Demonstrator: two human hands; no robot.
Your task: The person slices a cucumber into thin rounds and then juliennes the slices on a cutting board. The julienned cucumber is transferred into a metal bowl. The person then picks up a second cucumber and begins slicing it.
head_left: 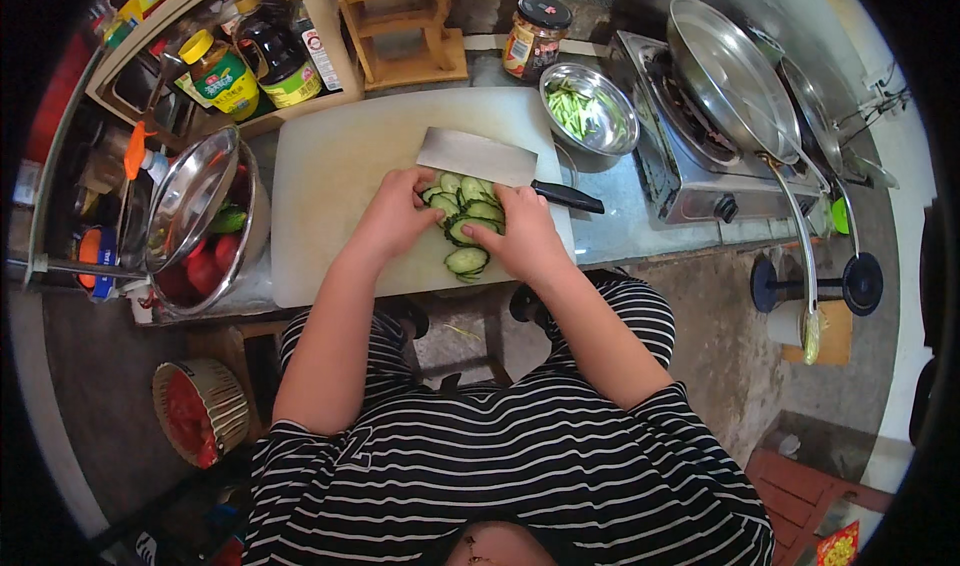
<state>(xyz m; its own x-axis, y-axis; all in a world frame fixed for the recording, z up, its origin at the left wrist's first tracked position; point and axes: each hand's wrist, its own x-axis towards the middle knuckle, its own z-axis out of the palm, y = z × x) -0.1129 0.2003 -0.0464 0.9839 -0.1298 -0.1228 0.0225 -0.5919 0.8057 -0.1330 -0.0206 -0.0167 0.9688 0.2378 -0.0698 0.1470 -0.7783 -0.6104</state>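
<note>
Both my hands are at a cluster of overlapping cucumber slices [476,221] on a white cutting board [322,191]. My left hand [396,209] touches the slices' left edge, thumb and fingers apart. My right hand [521,228] grips slices at the right side, its thumb on top of one. A few more slices [466,261] lie stacked nearer my body. Just beyond my hands a cleaver [480,157] rests flat, its black handle pointing right. Beyond the board's right edge stands a steel bowl [628,127] with green cucumber strips [576,110].
At the left, a steel bowl [259,228] holds tomatoes and a green vegetable, with another bowl tilted on it. Sauce bottles [225,78] stand in a rack behind. A lidded jar [532,40] and a wooden stand [409,82] are at the back. At the right, a large pan [727,78] sits on a gas stove [694,191].
</note>
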